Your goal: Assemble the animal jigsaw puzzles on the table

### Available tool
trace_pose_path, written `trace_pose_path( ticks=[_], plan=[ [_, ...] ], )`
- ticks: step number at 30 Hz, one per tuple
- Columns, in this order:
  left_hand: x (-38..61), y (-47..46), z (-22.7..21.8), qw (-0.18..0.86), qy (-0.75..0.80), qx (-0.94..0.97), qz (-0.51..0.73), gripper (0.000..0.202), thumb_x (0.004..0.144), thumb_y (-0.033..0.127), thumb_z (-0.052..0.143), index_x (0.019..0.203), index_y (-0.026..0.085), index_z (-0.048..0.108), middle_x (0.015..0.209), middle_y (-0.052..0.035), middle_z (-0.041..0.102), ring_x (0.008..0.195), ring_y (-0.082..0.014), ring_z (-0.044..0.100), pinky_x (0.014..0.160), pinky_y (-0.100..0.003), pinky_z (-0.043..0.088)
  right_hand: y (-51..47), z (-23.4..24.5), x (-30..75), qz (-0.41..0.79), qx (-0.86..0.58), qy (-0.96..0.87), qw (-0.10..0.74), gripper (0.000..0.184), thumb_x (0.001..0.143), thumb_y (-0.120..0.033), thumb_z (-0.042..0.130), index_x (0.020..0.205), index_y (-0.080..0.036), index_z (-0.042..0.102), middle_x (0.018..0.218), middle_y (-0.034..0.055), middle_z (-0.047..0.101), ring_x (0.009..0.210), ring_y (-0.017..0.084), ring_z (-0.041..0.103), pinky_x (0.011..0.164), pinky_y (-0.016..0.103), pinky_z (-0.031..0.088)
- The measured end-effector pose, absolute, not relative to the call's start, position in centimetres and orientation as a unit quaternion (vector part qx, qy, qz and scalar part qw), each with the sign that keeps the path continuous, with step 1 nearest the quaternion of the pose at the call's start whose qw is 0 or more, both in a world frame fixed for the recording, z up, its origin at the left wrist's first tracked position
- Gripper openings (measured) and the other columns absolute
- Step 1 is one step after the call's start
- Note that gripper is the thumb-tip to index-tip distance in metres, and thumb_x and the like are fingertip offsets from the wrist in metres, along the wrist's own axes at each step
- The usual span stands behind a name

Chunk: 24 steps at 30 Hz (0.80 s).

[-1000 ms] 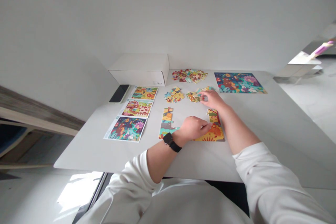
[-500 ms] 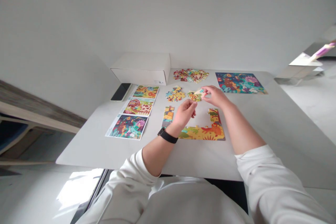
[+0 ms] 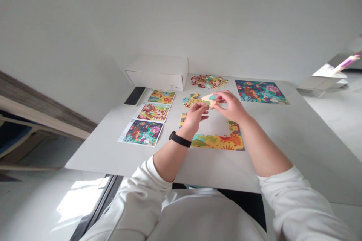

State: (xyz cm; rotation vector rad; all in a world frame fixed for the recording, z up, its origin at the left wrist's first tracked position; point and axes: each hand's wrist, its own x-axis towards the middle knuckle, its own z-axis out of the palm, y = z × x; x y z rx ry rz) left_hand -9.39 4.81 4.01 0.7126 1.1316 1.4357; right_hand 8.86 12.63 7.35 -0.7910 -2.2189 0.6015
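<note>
Handle the puzzle piece, probably light, stiff card, by its edges: above the table, your left hand pinches the near-left side; your right hand, fingers slightly parted, grips the right.

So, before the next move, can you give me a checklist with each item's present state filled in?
1. Right bare hand has a grip on the flat cream jigsaw piece with blue and green patches: ok.
2. Left bare hand pinches that piece firmly: cannot tell; its fingertips are at the edge.
3. Partly assembled yellow-toned puzzle lies flat on the white table: ok.
4. Puzzle's left side fully visible: not ok; left arm and hand cover some.
5. White three-picture printed sheet uncovered: ok.
</note>
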Motion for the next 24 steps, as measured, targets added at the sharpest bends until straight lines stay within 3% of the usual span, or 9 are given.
trace_pose_path(
  ticks=[4, 9, 13, 17, 20, 24],
  plan=[
    [-10.1, 5.1, 4.2, 0.536, 0.49, 0.373, 0.578, 0.033, 0.082, 0.039, 0.085, 0.097, 0.021, 0.063, 0.09, -0.0008, 0.068, 0.078, -0.0112, 0.065, 0.067, -0.022, 0.054, 13.9, 6.6, 9.4, 0.301, -0.356, -0.804, 0.369, 0.05, 0.097, -0.045, 0.07, 0.143, -0.027, 0.066, 0.124, 0.0103, 0.07, 0.103, 0.025, 0.072, 0.092, 0.041, 0.064],
    [-10.5, 5.4, 3.7, 0.518, 0.501, 0.415, 0.555, 0.032, 0.081, 0.04, 0.085, 0.099, 0.02, 0.068, 0.084, -0.0002, 0.069, 0.072, -0.0104, 0.063, 0.064, -0.021, 0.052, 14.6, 5.9, 9.6, 0.418, -0.385, -0.764, 0.306, 0.038, 0.095, -0.049, 0.071, 0.122, -0.022, 0.074, 0.094, 0.0058, 0.075, 0.08, 0.02, 0.07, 0.073, 0.032, 0.058],
    [-10.4, 5.9, 3.0, 0.508, 0.508, 0.44, 0.539, 0.03, 0.085, 0.04, 0.083, 0.101, 0.019, 0.069, 0.081, 0.0001, 0.069, 0.07, -0.0101, 0.062, 0.063, -0.021, 0.05, 14.8, 5.9, 9.8, 0.441, -0.387, -0.751, 0.303, 0.034, 0.09, -0.047, 0.078, 0.111, -0.021, 0.075, 0.086, 0.0039, 0.074, 0.075, 0.018, 0.067, 0.069, 0.03, 0.055],
    [-10.1, 5.7, 2.7, 0.455, 0.545, 0.494, 0.501, 0.026, 0.098, 0.042, 0.069, 0.109, 0.02, 0.066, 0.085, -0.0027, 0.074, 0.073, -0.0127, 0.065, 0.067, -0.024, 0.05, 15.3, 6.5, 10.8, 0.451, -0.401, -0.745, 0.283, 0.028, 0.089, -0.042, 0.08, 0.106, -0.021, 0.072, 0.085, 0.0035, 0.075, 0.073, 0.017, 0.067, 0.07, 0.029, 0.055],
    [-9.6, 4.6, 2.8, 0.334, 0.58, 0.622, 0.406, 0.022, 0.098, 0.041, 0.069, 0.106, 0.021, 0.065, 0.095, -0.005, 0.075, 0.082, -0.0163, 0.067, 0.077, -0.029, 0.052, 16.3, 6.5, 12.4, 0.458, -0.426, -0.732, 0.271, 0.023, 0.093, -0.04, 0.078, 0.102, -0.021, 0.069, 0.09, 0.0055, 0.078, 0.077, 0.017, 0.07, 0.07, 0.027, 0.055],
    [-8.4, 2.1, 3.3, 0.25, 0.512, 0.806, 0.161, 0.042, 0.086, 0.048, 0.085, 0.115, 0.023, 0.068, 0.116, -0.0073, 0.072, 0.105, -0.0255, 0.069, 0.092, -0.036, 0.053, 17.7, 5.3, 14.2, 0.465, -0.492, -0.707, 0.206, 0.018, 0.096, -0.035, 0.077, 0.094, -0.021, 0.065, 0.09, 0.0065, 0.078, 0.082, 0.018, 0.074, 0.068, 0.024, 0.055]
  ],
)
